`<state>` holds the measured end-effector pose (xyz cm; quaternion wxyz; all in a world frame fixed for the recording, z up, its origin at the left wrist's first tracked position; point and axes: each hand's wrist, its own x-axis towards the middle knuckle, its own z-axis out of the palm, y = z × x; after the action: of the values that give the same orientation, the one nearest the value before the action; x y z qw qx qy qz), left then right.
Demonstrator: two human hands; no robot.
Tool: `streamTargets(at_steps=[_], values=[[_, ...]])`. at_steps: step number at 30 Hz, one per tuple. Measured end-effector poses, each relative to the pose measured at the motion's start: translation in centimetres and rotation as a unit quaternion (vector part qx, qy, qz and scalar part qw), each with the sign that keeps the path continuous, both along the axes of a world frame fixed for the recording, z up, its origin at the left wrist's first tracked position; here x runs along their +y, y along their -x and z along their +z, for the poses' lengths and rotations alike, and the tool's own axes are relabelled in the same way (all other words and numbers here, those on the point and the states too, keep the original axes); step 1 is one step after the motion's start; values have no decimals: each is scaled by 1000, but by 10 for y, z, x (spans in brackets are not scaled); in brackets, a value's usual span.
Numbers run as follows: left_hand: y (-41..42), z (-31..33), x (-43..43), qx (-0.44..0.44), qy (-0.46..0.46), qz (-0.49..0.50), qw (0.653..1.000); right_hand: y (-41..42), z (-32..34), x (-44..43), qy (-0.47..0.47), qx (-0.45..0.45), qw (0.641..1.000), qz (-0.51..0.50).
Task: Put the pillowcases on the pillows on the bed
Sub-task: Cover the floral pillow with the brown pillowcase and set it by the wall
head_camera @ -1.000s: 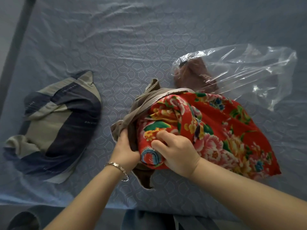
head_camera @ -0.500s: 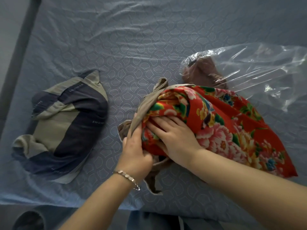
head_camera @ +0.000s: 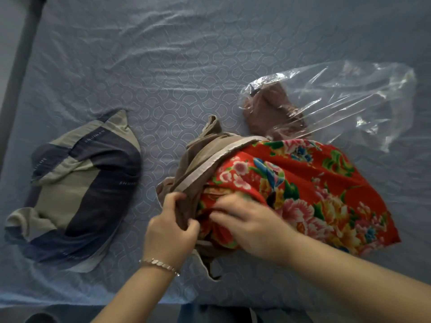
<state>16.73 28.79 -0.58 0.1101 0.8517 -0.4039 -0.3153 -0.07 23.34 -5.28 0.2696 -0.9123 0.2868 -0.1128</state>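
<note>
Since 1 s ago, left hand gripping brown pillowcase hem drew it further over floral pillow corner; right hand, flat-fingered, presses pillow inward; mostly uncovered.

Soft, cool, rather dim light lies evenly on the blue quilted bed sheet — shadows are faint and hug the folds. White glare streaks the crinkled clear plastic bag. Motion blur smears the right hand; the wide lens bows the grey bed edge at left.
</note>
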Motion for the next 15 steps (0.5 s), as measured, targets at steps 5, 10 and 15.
streamTargets(at_steps=[5, 10, 15], values=[[24, -2, -39, 102, 69, 67, 990, 57, 3, -55, -238, 247, 880, -330], [33, -11, -84, 102, 73, 68, 990, 58, -15, -80, -312, 215, 860, -341], [94, 3, -63, 128, 135, -121, 975, 61, 0, -59, -242, 15, 891, -384]])
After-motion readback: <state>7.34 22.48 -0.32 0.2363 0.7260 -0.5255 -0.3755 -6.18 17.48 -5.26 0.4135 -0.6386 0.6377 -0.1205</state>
